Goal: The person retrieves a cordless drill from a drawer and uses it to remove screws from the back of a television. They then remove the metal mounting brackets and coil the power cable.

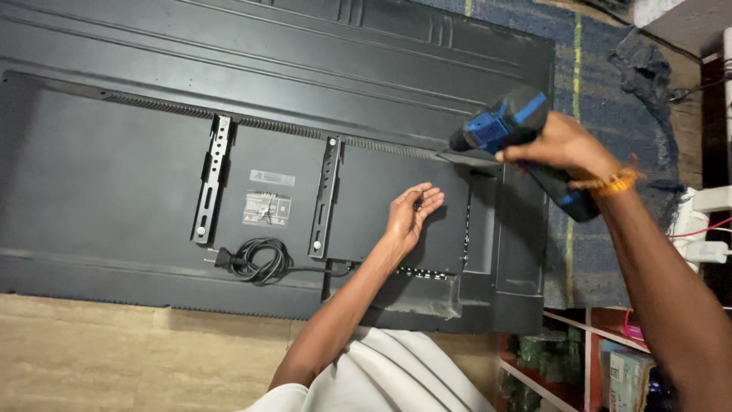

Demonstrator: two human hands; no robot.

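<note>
A large black flat television (pixel 114 168) lies face down, its back panel up. Two black metal mounting brackets (pixel 213 177) (pixel 325 194) are fixed to the panel. My right hand (pixel 560 145) grips a blue and black cordless drill (pixel 507 122), its nose pointing down at the panel's right part near the vent strip. My left hand (pixel 412 214) hovers over the panel with fingers curled, pinching something small and dark that I cannot make out. The coiled black power cord (pixel 255 261) with its plug rests on the panel below the brackets.
A blue rug with yellow stripes (pixel 610 99) lies under the television's right side. A shelf with green packets and boxes (pixel 579 358) stands at the lower right. White plugs and cables (pixel 705 225) sit at the right edge. Light tiled floor (pixel 114 358) runs below.
</note>
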